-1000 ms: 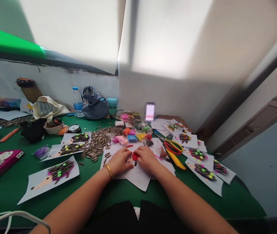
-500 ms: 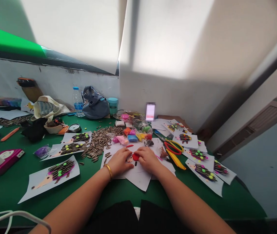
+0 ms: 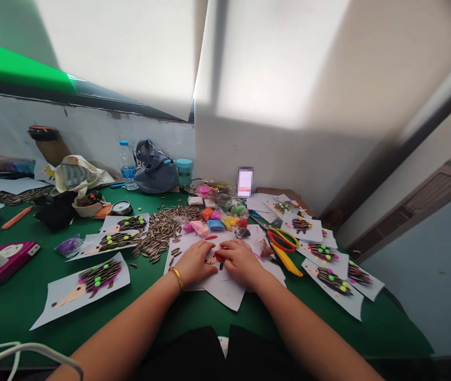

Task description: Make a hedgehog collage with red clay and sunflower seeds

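- Paper [image 3: 225, 296] is lying in overlapping white sheets on the green bench [image 3: 194, 323], under and between both hands; it is looking light and fairly stiff, likely creasing if pinched hard, its bare near corner offering the cleanest hold.
- Seeds [image 3: 162, 225] are heaping beside the sheets, a few straying onto them.
- Left hand [image 3: 192, 264] is resting on the paper, thumb spreading from the fingers, the grip staying loose and open.
- Right hand [image 3: 244, 262] is bending its fingertips over the red clay; whether the grip is pinching or only pressing, I cannot tell.
- Scissors [image 3: 285, 250] are lying right of the sheets, handles facing the bench's near side.
- Clay packs [image 3: 215, 225] are clustering just beyond the hands.
- Red clay [image 3: 219, 256] is sitting on the paper, partly hidden; it is probably soft, light and easily dented, its edges suiting a gentle fingertip hold.
- Dark piece [image 3: 221, 266] is lying just below the clay, between the hands.
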Demonstrator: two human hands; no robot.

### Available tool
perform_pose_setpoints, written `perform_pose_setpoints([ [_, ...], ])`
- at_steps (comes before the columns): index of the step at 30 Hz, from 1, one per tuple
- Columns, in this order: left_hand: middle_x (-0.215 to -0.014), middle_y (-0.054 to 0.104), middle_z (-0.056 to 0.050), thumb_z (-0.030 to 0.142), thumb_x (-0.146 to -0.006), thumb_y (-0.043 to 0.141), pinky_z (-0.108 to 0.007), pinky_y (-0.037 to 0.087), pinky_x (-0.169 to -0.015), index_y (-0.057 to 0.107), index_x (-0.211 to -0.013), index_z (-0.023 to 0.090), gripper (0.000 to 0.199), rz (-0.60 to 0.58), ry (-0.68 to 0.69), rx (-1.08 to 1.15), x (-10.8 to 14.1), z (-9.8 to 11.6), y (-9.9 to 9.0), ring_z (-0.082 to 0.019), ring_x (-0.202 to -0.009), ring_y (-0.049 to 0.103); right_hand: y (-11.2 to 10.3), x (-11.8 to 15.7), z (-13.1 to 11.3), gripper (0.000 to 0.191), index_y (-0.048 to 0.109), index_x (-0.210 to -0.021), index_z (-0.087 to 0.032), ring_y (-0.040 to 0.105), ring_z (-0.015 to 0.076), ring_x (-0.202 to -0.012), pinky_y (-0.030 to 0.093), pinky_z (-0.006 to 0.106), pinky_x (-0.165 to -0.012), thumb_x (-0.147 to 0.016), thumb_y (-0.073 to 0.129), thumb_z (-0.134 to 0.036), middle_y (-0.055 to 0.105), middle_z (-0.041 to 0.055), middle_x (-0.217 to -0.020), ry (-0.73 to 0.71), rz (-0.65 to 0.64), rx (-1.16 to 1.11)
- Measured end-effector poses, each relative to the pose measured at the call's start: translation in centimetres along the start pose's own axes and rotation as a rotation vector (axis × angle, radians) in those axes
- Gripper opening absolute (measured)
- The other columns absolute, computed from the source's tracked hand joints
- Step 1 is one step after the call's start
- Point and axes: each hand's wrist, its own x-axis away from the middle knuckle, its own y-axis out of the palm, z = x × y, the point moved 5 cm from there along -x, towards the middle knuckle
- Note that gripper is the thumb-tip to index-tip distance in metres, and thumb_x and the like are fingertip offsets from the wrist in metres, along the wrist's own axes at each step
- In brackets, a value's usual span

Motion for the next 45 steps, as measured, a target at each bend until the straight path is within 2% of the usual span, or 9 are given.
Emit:
perform_pose_setpoints([
  [6,-0.128,0.057,-0.012,0.03,-0.068,0.075,-0.042,0.041,-0.104,0.054,-0.122,0.017,0.059,-0.014,-0.003,-0.007,0.0,0.1,-0.1,-0.029,-0.12,0.052,0.0,0.0,0.2,0.043,0.066,-0.118,-0.031,0.042,0.0228,-0.12,0.029,0.04,-0.104,-0.081,0.052,-0.015,0.057,0.0016,-0.13,0.029,0.031,-0.004],
  [15,-0.129,0.056,-0.012,0.03,-0.067,0.075,-0.042,0.039,-0.105,0.055,-0.122,0.017,0.06,-0.004,0.002,0.005,-0.1,0.0,0.0,-0.029,-0.12,0.052,0.2,-0.1,0.1,0.038,0.069,-0.112,-0.031,0.041,0.0233,-0.123,0.027,0.041,-0.105,-0.08,0.053,-0.015,0.056,0.0011,-0.131,0.014,0.023,-0.007],
  [21,-0.126,0.058,-0.011,0.031,-0.067,0.075,-0.043,0.041,-0.103,0.056,-0.12,0.019,0.058,-0.007,-0.005,0.001,0.0,-0.1,0.0,-0.029,-0.119,0.053,0.3,-0.3,1.2,0.043,0.064,-0.121,-0.026,0.044,0.0218,-0.119,0.03,0.038,-0.103,-0.082,0.049,-0.015,0.059,0.0038,-0.126,0.103,0.099,-0.06],
  [27,-0.119,0.06,-0.012,0.031,-0.067,0.076,-0.043,0.042,-0.102,0.06,-0.112,0.017,0.05,0.003,0.002,-0.02,-0.1,-0.3,0.2,-0.029,-0.115,0.054,1.0,-0.5,0.8,0.035,0.063,-0.118,-0.032,0.039,0.0229,-0.122,0.027,0.042,-0.103,-0.087,0.049,-0.022,0.055,0.0022,-0.129,0.096,-0.002,0.013],
  [34,-0.122,0.058,-0.011,0.035,-0.071,0.074,-0.042,0.042,-0.102,0.06,-0.118,0.018,0.052,-0.019,0.048,-0.074,0.2,0.1,0.2,-0.029,-0.114,0.054,0.5,-0.3,1.6,0.043,0.062,-0.122,-0.027,0.043,0.0222,-0.118,0.031,0.037,-0.098,-0.085,0.045,-0.016,0.059,0.0037,-0.125,0.138,0.097,-0.016],
  [38,-0.122,0.057,-0.011,0.039,-0.076,0.07,-0.041,0.042,-0.101,0.061,-0.119,0.02,0.048,-0.015,0.081,-0.104,0.3,0.3,0.3,-0.028,-0.113,0.054,0.5,-0.3,1.6,0.037,0.065,-0.115,-0.026,0.044,0.0223,-0.114,0.031,0.037,-0.098,-0.085,0.047,-0.017,0.06,0.0036,-0.122,0.131,0.061,0.002],
  [45,-0.122,0.056,-0.01,0.042,-0.071,0.074,-0.04,0.042,-0.101,0.064,-0.114,0.022,0.048,-0.024,0.072,-0.12,0.3,0.4,0.5,-0.028,-0.113,0.054,0.6,-0.3,1.3,0.035,0.066,-0.114,-0.027,0.043,0.0222,-0.115,0.031,0.038,-0.1,-0.085,0.048,-0.017,0.059,0.0024,-0.123,0.107,0.036,-0.01],
])
